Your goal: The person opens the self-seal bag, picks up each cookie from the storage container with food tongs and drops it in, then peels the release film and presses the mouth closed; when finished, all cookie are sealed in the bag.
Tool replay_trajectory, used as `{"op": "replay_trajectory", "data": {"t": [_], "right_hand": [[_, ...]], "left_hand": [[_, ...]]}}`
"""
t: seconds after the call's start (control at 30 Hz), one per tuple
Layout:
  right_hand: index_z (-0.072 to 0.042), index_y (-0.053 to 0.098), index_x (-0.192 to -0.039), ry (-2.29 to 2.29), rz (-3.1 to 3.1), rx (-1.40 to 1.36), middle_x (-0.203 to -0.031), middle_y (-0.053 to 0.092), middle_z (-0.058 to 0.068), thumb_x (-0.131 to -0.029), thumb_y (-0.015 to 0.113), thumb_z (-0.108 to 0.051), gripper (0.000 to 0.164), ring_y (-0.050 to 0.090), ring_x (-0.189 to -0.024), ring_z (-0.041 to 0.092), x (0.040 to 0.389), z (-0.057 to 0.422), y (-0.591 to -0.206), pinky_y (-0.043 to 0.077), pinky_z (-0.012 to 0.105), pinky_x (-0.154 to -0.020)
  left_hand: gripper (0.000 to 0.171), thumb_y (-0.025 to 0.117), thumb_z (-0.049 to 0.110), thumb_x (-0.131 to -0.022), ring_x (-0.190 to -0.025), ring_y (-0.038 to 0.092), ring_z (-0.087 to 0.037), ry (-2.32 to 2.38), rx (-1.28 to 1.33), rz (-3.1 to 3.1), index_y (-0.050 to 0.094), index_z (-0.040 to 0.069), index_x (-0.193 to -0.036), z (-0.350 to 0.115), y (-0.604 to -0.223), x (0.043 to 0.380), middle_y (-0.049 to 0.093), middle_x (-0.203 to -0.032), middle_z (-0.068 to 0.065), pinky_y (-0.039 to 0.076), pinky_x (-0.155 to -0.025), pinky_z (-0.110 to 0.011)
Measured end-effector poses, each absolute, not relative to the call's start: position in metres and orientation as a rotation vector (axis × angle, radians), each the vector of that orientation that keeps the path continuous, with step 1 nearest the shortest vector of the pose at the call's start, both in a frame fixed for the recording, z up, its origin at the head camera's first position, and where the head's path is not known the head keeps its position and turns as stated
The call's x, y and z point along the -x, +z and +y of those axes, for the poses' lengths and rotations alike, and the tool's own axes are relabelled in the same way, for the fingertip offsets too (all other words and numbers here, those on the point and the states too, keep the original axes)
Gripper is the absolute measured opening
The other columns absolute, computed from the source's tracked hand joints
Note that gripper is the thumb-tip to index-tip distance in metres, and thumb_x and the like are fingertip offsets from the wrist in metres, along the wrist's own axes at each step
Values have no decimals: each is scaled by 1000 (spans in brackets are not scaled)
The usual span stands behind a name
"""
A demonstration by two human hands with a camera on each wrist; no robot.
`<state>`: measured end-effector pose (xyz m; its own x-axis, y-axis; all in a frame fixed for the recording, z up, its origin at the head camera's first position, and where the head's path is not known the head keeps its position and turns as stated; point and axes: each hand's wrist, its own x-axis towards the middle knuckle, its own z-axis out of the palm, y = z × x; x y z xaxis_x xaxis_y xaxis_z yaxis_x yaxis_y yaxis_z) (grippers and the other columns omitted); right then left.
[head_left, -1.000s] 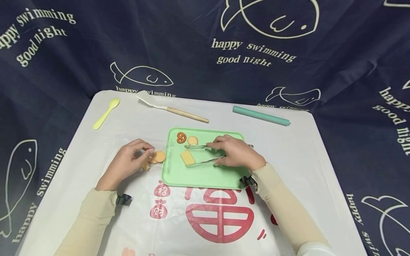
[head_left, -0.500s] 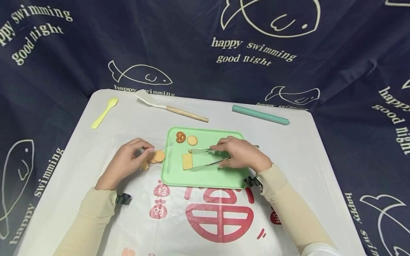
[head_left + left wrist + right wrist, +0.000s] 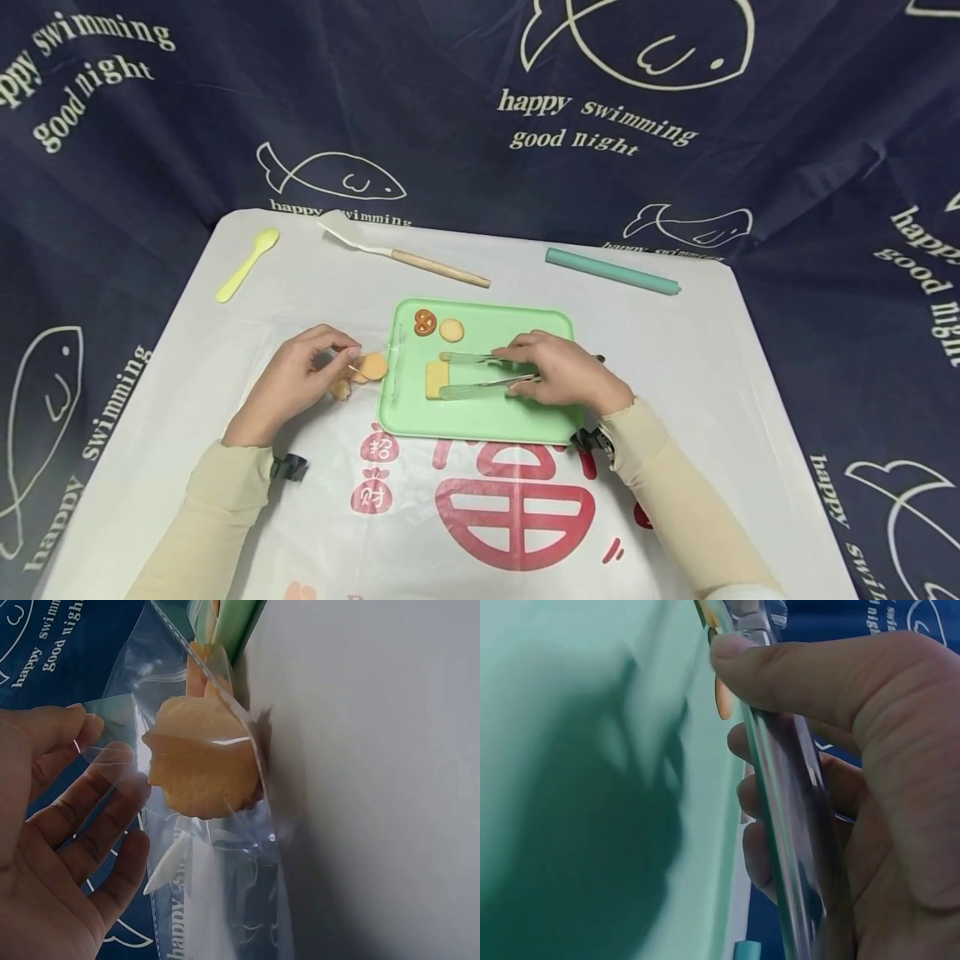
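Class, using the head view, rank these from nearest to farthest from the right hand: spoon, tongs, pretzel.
1. Tongs: held in the right hand.
2. Pretzel: on the tray, near its far left corner.
3. Spoon: far left on the table.

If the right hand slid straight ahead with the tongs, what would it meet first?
Most likely the rectangular yellow biscuit, at the tips of the tongs; whether they already touch is unclear.
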<state>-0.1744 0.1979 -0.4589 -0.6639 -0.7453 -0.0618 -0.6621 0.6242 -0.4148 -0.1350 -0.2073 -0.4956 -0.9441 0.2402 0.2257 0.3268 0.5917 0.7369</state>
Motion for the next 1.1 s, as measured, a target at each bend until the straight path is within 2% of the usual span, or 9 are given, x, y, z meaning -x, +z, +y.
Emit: {"op": "replay_trajectory", "data": {"t": [0.27, 0.5, 0.73, 0.87, 1.1], "right_hand": [[-16, 64, -139, -752, 2613, 1109, -121, 68, 1, -86, 85, -27, 58, 57, -110, 12, 176, 190, -464, 49, 38, -94], [-12, 61, -141, -843, 2561, 1070, -119, 68, 1, -87, 84, -28, 61, 61, -106, 16, 179, 152, -468, 49, 36, -92], [-13, 61, -141, -811, 2559, 1041, -120, 67, 0, -88, 82, -31, 61, 61, -106, 14, 180, 119, -470, 49, 33, -92], [-14, 64, -138, -866, 2500, 1036, -120, 68, -1, -87, 83, -29, 56, 62, -105, 14, 186, 119, -469, 49, 31, -91], [-14, 66, -136, -918, 2475, 975, -112, 70, -3, -85, 85, -27, 56, 60, -92, 13, 193, 133, -472, 50, 33, -84]], "left_hand": [[12, 68, 24, -101, -96, 63, -17, -1286, 466, -2714, 76, 16, -101, -209, -496, 134, 69, -102, 7, 51, -82, -46], [10, 68, 22, -101, -99, 63, -19, -1303, 457, -2710, 75, 15, -101, -209, -495, 133, 68, -104, 6, 52, -85, -49], [11, 68, 26, -101, -100, 64, -19, -1300, 467, -2700, 76, 18, -100, -207, -493, 132, 68, -104, 7, 52, -86, -49], [10, 68, 25, -100, -100, 64, -18, -1289, 473, -2697, 76, 18, -100, -208, -492, 132, 68, -103, 8, 52, -88, -48], [11, 69, 23, -100, -100, 64, -17, -1279, 477, -2688, 76, 15, -100, -213, -492, 132, 68, -103, 8, 52, -89, -47]]}}
